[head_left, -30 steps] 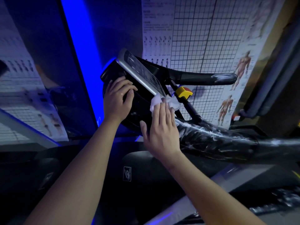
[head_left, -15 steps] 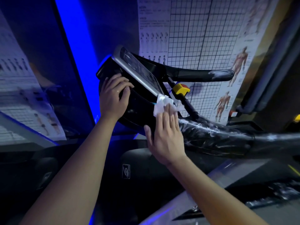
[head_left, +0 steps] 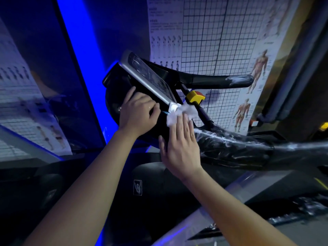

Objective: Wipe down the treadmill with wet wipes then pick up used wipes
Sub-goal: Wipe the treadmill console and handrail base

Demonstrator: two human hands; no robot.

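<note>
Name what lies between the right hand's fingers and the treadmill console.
Head view: a crumpled white wet wipe lies there; the right hand presses it with straight fingers against the console at its lower corner.

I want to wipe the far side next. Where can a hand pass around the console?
Open: the gap between the upper handlebar and the plastic-wrapped rail, right of the yellow stop button. Crowded: the lower corner of the console, where the right hand presses the wipe and the left hand grips the rim beside it.
</note>
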